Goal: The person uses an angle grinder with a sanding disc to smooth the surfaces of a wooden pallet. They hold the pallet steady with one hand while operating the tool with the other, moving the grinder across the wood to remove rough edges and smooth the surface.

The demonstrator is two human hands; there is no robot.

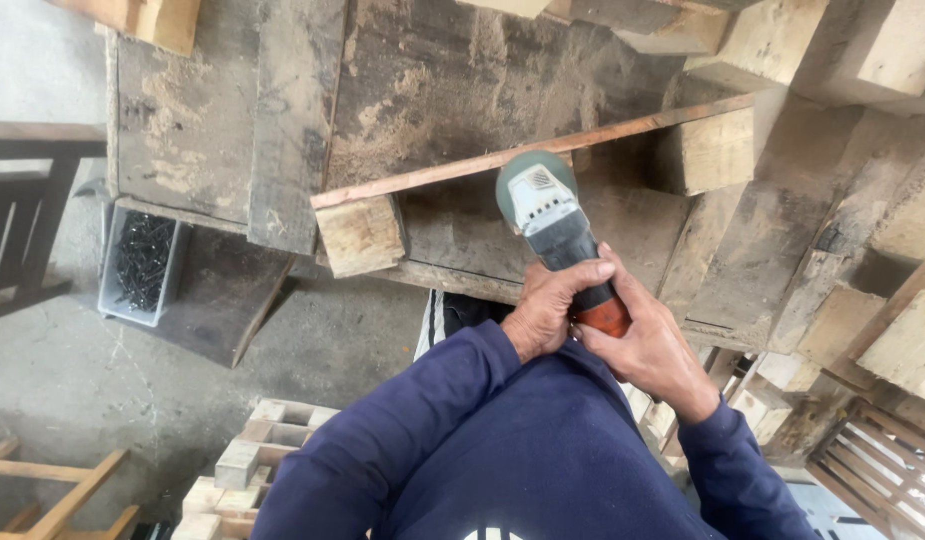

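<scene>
Both your hands grip the angle grinder: your left hand has its fingers wrapped tight over the dark body, and your right hand closes its fingers round the orange rear end just behind. The grinder's green-grey head rests against the edge of a long thin wooden strip, which lies tilted across two wood blocks on the dusty desk. To your left, a box of dark screws sits apart.
</scene>
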